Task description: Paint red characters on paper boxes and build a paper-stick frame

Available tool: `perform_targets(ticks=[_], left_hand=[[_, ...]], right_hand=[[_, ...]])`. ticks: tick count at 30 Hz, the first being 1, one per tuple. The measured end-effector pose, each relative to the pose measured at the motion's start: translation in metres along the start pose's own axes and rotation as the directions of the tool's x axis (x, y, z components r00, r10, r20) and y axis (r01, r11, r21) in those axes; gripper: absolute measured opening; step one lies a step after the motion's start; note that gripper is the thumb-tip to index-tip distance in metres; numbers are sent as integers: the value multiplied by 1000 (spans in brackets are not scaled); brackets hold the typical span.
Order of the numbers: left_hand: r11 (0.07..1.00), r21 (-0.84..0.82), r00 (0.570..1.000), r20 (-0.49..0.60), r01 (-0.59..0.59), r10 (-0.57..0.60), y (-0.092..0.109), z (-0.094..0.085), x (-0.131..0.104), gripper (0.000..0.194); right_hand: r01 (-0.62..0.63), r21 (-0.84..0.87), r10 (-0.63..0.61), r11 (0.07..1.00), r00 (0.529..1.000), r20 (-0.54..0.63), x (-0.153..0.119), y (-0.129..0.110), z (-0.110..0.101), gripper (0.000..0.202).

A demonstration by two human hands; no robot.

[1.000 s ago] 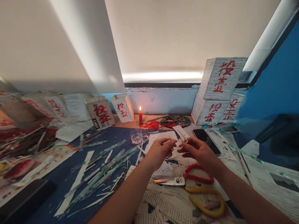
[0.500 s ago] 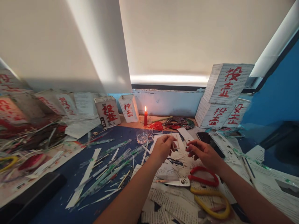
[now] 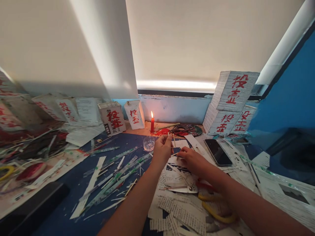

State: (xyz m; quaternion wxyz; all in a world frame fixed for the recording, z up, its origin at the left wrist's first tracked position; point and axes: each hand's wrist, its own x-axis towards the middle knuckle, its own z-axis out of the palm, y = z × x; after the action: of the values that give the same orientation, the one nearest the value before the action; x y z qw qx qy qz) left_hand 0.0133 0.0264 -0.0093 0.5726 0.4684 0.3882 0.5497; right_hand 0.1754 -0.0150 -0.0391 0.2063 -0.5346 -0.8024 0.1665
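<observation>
My left hand is closed in a pinch above the paper scraps, holding a thin pale stick that stands nearly upright, with another short stick crossing it low down. Just to the right, my right hand is also pinched, and a short thin stick points left from its fingertips. The two hands almost meet. Beneath my right forearm lie scissors with red and yellow handles, partly covered. Printed paper strips spread under and in front of both hands.
A lit red candle burns behind my hands, beside a small clear glass dish. A phone lies to the right. Paper boxes with red characters are stacked at the back right; others line the left. Plastic strips litter the blue table.
My right hand has moved left, close to my left hand, and now covers part of the scissors with its forearm. My left hand has shifted slightly left and up.
</observation>
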Motion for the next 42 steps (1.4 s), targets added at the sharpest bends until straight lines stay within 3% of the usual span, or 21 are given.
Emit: perform_targets(ticks=[5, 10, 13, 17, 21, 25, 28, 30, 32, 35, 39, 42], left_hand=[[995, 91, 999, 24, -32, 30, -4, -2, 1, 22], [986, 161, 998, 51, -49, 41, -6, -4, 1, 21], [982, 184, 994, 106, -42, 22, -5, -1, -2, 24], [978, 207, 963, 264, -9, -47, -2, 7, -12, 26], [967, 249, 906, 394, 58, -156, -6, 17, -21, 28], [967, 234, 904, 386, 100, -187, -14, 23, -22, 31], [970, 218, 930, 322, 111, -179, -15, 23, -20, 30], [974, 207, 944, 291, 96, -155, -14, 21, -18, 31], [980, 186, 950, 286, 76, -128, -12, 18, -15, 34], [988, 143, 961, 261, 57, -93, -8, 13, -11, 33], [993, 111, 978, 201, 27, -49, -3, 8, -7, 32], [995, 97, 986, 165, -5, -11, -1, 6, -5, 36]], right_hand=[[50, -79, -47, 996, 998, 41, 17, 1, 4, 15], [51, -9, -52, 999, 997, -61, 8, 3, -14, 10], [3, 93, 14, 996, 983, -184, -9, 3, -30, 13], [-45, 313, 134, 949, 954, -270, -34, 5, -35, 26], [-46, 599, 228, 799, 946, -232, -45, 6, -32, 26], [-49, 648, 179, 760, 974, -137, -45, 12, -42, 24], [-107, 496, 238, 861, 949, -208, -46, 27, -55, 25], [-195, 344, 315, 919, 887, -337, -48, 40, -64, 24], [-273, 245, 357, 930, 829, -431, -51, 52, -72, 22], [-352, 150, 379, 924, 789, -485, -57, 65, -86, 19], [-431, 46, 404, 901, 798, -448, -68, 79, -105, 21], [-421, -18, 395, 907, 864, -312, -77, 86, -112, 19]])
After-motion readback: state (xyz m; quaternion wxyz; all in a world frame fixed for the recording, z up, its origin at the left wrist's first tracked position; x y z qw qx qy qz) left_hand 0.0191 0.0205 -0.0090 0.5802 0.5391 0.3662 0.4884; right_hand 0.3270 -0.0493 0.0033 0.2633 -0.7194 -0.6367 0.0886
